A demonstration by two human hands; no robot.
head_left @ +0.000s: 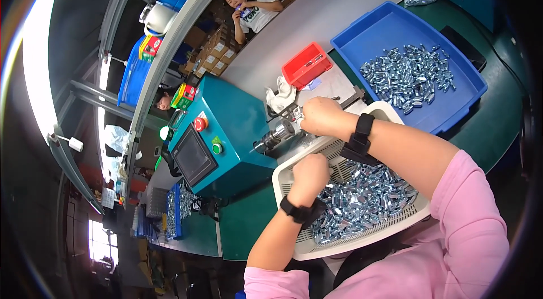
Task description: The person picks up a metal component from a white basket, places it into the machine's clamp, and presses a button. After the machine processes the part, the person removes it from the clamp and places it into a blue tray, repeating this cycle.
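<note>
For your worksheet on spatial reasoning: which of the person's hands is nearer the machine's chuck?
Right. The right hand is beside the chuck; the left hand is lower, over the white basket.

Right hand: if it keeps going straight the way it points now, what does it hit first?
Probably the metal chuck sticking out of the teal machine. The right hand points left toward it and already looks nearly against it, though depth is unclear.

The person wears a pink top with short sleeves, and each bare arm has a black band at the wrist, one by the left hand [308, 177] and one by the right hand [321, 116].
</note>
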